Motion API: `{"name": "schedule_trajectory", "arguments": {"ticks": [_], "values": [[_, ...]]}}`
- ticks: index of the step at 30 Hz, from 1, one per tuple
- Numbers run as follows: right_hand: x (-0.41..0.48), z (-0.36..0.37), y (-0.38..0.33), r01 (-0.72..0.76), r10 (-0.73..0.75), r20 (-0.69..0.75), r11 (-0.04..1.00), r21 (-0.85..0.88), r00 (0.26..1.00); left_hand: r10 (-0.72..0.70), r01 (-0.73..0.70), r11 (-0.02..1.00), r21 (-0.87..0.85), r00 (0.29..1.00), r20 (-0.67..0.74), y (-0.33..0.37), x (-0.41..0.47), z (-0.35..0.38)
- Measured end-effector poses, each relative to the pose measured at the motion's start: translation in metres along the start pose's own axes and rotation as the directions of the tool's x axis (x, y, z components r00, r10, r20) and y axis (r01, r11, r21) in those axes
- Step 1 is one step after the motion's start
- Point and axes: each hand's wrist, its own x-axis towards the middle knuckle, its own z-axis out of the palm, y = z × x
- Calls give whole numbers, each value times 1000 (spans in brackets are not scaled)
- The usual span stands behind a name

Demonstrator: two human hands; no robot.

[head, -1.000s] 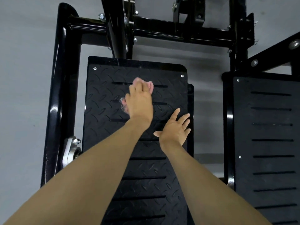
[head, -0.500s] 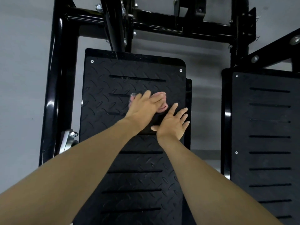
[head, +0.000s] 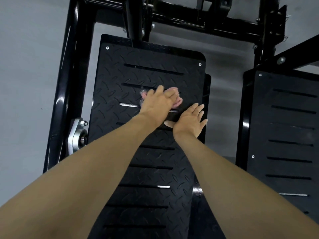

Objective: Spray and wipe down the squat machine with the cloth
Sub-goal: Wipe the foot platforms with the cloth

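**Left hand [head: 158, 104] wiping a foot plate of the squat machine [head: 198, 23]**

Head view. The left hand lies on the upper half of the left foot plate [head: 146, 73], its fingers bent over a bunched cloth [head: 178, 100] and holding it down against the tread. The cloth is pink and soft and is crumpled into a wad. It shows only past the fingertips and at the hand's left edge, since the hand covers the rest. The right hand [head: 189, 121] holds nothing. It rests flat on the same plate, just right of and nearer than the left hand, with fingers straight and spread close to the plate's right edge, apparently as a brace.

The step in hand appears to be the wiping stroke, not the spraying, and no spray bottle is in view. The plate is black, with a raised diamond tread and cross slots, and most of its near half lies under the forearms. The next move probably calls for firm strokes across the tread and along the slots, working toward the near end. A second foot plate [head: 284, 126] stands well apart to the right, and the black frame upright [head: 72, 66] runs along the left. From this moment alone it cannot be told whether either has been wiped.
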Motion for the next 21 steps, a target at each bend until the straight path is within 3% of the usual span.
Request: {"name": "schedule_trajectory", "arguments": {"ticks": [6,10,11,13,16,21], "values": [[0,-3,-6,-10,11,16,997,-77,1000,-344,345,938,43,939,-24,-57,-50,12],[0,-3,-7,-10,12,28,997,-81,1000,-540,532,827,-180,841,6,-51,-51,7],[1,-3,-7,-10,12,29,997,-74,999,-534,521,818,-245,846,18,-42,-45,5],[2,-2,-7,-8,10,27,998,-57,1000,-383,375,886,-273,923,25,-17,-31,1],[2,-2,-7,-9,10,17,999,-50,1000,-126,139,977,-160,988,90,12,-16,2],[1,0,-6,-14,14,7,998,-67,1000,-62,58,992,110,997,41,-19,-26,7]]}}
